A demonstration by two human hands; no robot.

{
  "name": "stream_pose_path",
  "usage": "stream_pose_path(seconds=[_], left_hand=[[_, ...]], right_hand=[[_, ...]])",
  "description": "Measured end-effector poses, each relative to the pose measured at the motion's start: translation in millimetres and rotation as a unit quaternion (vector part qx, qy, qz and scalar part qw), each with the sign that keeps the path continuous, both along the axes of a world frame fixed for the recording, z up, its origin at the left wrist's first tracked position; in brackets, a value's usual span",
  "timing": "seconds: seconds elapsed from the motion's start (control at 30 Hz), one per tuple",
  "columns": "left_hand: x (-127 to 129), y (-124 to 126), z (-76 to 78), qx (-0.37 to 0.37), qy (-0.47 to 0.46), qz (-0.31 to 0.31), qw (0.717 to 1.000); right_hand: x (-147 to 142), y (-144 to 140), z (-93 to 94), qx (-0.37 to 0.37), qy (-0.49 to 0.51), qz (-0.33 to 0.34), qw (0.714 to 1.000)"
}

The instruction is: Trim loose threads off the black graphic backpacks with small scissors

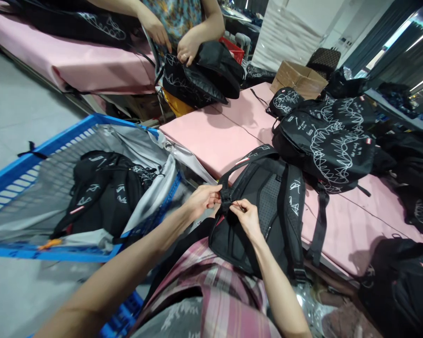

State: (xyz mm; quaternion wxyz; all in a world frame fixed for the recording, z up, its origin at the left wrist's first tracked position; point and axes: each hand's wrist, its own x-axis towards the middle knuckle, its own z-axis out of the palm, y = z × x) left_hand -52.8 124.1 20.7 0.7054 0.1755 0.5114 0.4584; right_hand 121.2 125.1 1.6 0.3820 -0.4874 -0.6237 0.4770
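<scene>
A black backpack (268,197) leans against the pink table edge in front of me, its padded back and shoulder straps facing up. My left hand (207,197) is closed, pinching the edge of its left shoulder strap (226,185) beside a dark buckle. On the other side of that buckle, my right hand (246,217) is also closed, thumb and fingertips pressed together at the strap. A thin dark bit shows at the right fingertips, too small to name. The far shoulder strap (293,202), with white scribbled print, hangs loose.
Several black backpacks with white print, among them one large backpack (324,141), lie on the pink table (204,131). A cardboard box (298,80) stands behind. At left, a blue crate (7,185) holds another backpack (105,197). Across the table, a person's hands (188,47) handle a black bag.
</scene>
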Motion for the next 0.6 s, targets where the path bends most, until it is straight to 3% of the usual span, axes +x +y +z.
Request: stream_pose_path(seconds=[0.13, 0.2, 0.27, 0.3, 0.43, 0.6], left_hand=[[-3.3, -0.6, 3.1, 0.007, -0.024, 0.006, 1.0], [-5.1, 0.9, 0.9, -0.021, -0.05, 0.018, 0.998], [-5.2, 4.5, -3.8, -0.056, -0.073, 0.025, 0.995], [-4.6, 6.9, -6.5, -0.071, -0.08, 0.024, 0.994], [0.4, 16.7, -15.2, -0.13, -0.11, 0.015, 0.985], [2.5, 21.0, -22.6, -0.155, -0.136, 0.007, 0.979]], right_hand=[[2.9, -2.3, 2.1, 0.023, 0.093, -0.081, 0.992], [13.6, -3.8, 5.3, 0.023, 0.079, -0.018, 0.996], [23.8, -7.2, 6.1, 0.043, -0.009, 0.08, 0.996], [27.1, -9.2, 5.3, 0.056, -0.055, 0.09, 0.993], [25.5, -14.0, -1.3, 0.089, -0.117, -0.044, 0.988], [5.3, -8.8, -0.9, 0.171, -0.098, -0.009, 0.98]])
